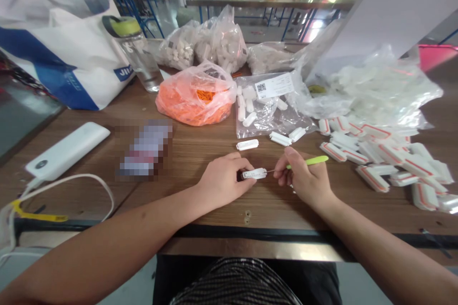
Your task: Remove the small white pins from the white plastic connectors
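Pale pillar [386,9], long workbench [307,2], shiny floor [255,32]

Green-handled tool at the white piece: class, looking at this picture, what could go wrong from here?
1. The thin tip of the green-handled tool, held in the right hand, points towards the left hand; a slip might jab it.
2. The white piece is small and pinched at one end, so it could twist under a push.
3. The heap of orange-striped pieces lies loose near the right forearm; a careless sweep might scatter it.
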`<act>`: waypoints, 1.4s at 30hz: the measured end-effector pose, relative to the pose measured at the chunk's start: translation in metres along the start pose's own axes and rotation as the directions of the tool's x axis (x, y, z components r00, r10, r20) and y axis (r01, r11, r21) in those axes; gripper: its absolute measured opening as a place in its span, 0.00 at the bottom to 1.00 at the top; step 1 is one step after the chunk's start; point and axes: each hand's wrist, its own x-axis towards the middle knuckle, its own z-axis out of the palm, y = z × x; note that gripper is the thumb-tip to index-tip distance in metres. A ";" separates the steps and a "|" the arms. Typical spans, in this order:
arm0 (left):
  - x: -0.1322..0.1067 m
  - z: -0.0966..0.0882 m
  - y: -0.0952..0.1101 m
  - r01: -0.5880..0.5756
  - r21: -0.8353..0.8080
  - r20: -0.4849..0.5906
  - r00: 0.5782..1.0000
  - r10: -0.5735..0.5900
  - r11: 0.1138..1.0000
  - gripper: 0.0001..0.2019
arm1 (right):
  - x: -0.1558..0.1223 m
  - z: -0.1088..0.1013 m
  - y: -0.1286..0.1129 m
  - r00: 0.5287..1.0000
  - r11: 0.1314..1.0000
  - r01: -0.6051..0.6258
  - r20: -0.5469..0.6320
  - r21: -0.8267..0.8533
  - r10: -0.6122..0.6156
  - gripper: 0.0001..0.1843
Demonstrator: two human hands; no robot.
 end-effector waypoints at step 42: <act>0.000 0.002 -0.001 -0.004 -0.009 -0.006 1.000 0.004 1.000 0.06 | -0.001 -0.001 0.003 1.000 1.000 -0.005 -0.007 0.006 0.005 0.28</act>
